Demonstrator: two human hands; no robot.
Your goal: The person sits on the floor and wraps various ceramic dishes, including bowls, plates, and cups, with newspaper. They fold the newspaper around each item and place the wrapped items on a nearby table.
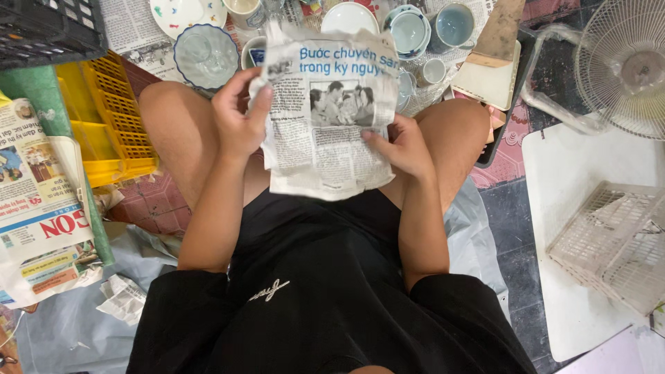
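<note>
A crumpled sheet of newspaper (325, 118) is held up in front of me over my lap, and it seems wrapped around something that I cannot see. My left hand (237, 114) grips its left edge, thumb on the front. My right hand (402, 147) holds the lower right part, fingers pressed on the paper. Just beyond the sheet, bowls and cups (205, 54) stand on newspaper spread over the floor.
A yellow plastic crate (111, 118) and a stack of newspapers (38, 201) lie at my left. At the right stand a white fan (627, 66) and a pale plastic basket (613, 239). A dark crate (48, 28) is at the top left.
</note>
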